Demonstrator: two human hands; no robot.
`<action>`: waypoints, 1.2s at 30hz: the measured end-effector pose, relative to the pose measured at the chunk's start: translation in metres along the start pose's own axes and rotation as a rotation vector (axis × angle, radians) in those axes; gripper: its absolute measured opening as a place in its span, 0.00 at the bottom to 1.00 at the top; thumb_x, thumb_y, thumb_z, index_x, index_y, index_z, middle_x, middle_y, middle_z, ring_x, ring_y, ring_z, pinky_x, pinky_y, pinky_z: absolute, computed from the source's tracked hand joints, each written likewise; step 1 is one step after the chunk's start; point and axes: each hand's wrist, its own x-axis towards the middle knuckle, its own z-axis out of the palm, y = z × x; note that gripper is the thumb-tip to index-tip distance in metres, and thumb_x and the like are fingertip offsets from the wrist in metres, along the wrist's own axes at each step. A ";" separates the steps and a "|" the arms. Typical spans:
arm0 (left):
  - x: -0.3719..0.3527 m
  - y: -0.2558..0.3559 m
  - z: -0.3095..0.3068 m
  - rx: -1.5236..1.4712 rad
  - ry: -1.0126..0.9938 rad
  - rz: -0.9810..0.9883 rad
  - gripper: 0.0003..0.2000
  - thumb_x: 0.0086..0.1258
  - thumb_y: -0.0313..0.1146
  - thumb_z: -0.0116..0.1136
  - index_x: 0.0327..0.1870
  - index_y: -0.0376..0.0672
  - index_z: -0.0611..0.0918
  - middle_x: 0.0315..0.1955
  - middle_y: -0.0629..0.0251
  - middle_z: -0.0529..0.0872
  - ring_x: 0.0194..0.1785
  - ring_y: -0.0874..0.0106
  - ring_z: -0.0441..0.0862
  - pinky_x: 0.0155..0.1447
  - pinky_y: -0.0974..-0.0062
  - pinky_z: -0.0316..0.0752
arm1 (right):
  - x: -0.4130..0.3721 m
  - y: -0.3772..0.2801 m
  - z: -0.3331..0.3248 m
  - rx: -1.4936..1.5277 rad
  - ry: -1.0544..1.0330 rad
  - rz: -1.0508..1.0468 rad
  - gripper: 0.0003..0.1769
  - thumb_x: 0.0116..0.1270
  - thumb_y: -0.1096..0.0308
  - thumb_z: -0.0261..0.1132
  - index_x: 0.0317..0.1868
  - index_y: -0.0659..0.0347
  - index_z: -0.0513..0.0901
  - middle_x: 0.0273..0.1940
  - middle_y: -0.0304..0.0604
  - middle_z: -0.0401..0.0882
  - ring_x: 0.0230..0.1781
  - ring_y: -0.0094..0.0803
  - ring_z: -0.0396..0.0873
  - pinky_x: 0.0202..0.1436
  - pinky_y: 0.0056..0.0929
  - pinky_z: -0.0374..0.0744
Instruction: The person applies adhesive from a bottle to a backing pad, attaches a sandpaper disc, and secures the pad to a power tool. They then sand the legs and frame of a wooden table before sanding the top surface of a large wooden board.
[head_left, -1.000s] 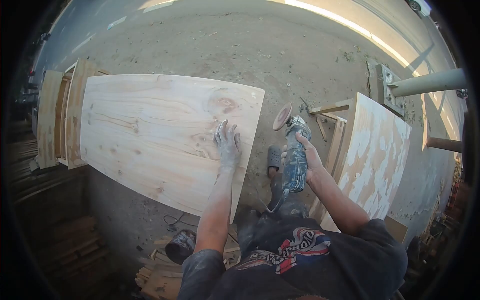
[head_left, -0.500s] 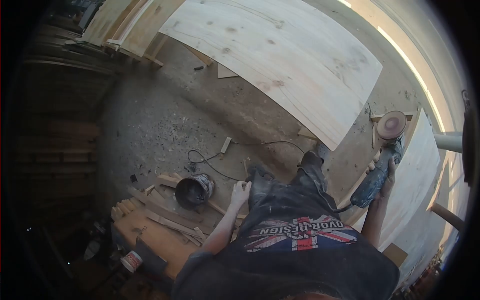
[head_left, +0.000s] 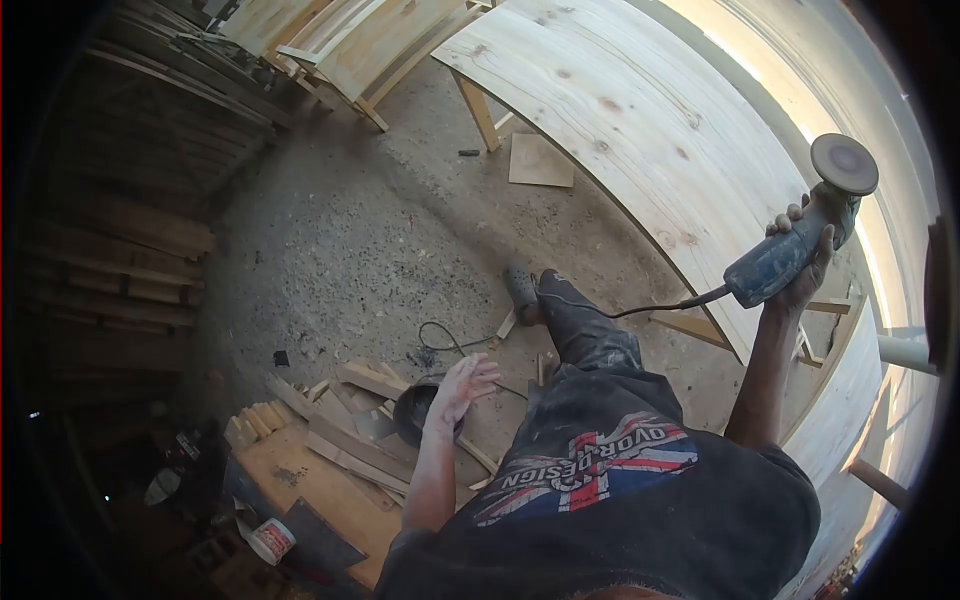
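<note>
My right hand point(head_left: 808, 274) is wrapped round the blue-grey body of an angle grinder point(head_left: 768, 268), raised over the near end of a pale wooden panel point(head_left: 640, 125). The grinder's round sanding disc point(head_left: 845, 163) points up and away from me. A black cord point(head_left: 680, 305) runs from its rear end across my leg. My left hand point(head_left: 466, 386) holds nothing, its fingers apart, and hangs in front of a dark bucket point(head_left: 408, 415), partly hiding it.
Scrap wood strips point(head_left: 345, 435) lie around the bucket, beside an orange-brown board point(head_left: 290, 480) with a white tub point(head_left: 271, 541). Another pale panel point(head_left: 850, 400) stands at right. More panels point(head_left: 385, 45) rest at the far left. A loop of cord point(head_left: 437, 333) lies on the floor.
My right hand has carried the grinder up and forward, from beside the right panel to over the long panel. My left hand has opened its fingers. One leg has stepped forward, and the view has shifted.
</note>
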 end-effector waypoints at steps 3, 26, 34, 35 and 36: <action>0.052 0.114 -0.056 0.103 0.302 0.267 0.27 0.83 0.52 0.56 0.71 0.39 0.75 0.62 0.53 0.84 0.62 0.61 0.84 0.65 0.60 0.77 | 0.057 0.058 0.033 -0.087 0.000 -0.027 0.35 0.79 0.52 0.65 0.73 0.66 0.63 0.50 0.49 0.76 0.44 0.35 0.80 0.54 0.36 0.84; 0.523 0.710 0.004 0.829 -0.170 0.058 0.20 0.79 0.42 0.63 0.62 0.36 0.80 0.49 0.58 0.88 0.49 0.67 0.88 0.50 0.70 0.82 | 0.230 0.325 0.236 -0.381 0.947 0.036 0.33 0.68 0.53 0.77 0.61 0.62 0.70 0.37 0.47 0.83 0.31 0.35 0.87 0.32 0.36 0.88; 0.619 0.751 0.108 1.119 -0.592 -0.442 0.27 0.79 0.37 0.65 0.73 0.39 0.69 0.60 0.54 0.82 0.60 0.55 0.84 0.63 0.52 0.81 | 0.216 0.463 0.390 -0.173 1.408 -0.359 0.23 0.69 0.60 0.76 0.55 0.59 0.76 0.36 0.45 0.84 0.29 0.36 0.87 0.32 0.38 0.87; 0.626 0.751 0.114 1.147 -0.638 -0.492 0.26 0.79 0.36 0.64 0.72 0.39 0.69 0.61 0.54 0.82 0.61 0.54 0.84 0.63 0.51 0.81 | 0.219 0.476 0.407 -0.176 1.461 -0.439 0.21 0.69 0.61 0.75 0.55 0.59 0.76 0.36 0.45 0.84 0.29 0.36 0.87 0.32 0.38 0.87; 0.633 0.750 0.116 1.172 -0.677 -0.537 0.25 0.79 0.34 0.63 0.72 0.40 0.69 0.61 0.54 0.81 0.61 0.54 0.84 0.64 0.50 0.81 | 0.220 0.491 0.419 -0.176 1.505 -0.516 0.20 0.70 0.61 0.75 0.54 0.60 0.76 0.36 0.45 0.84 0.29 0.36 0.87 0.32 0.37 0.87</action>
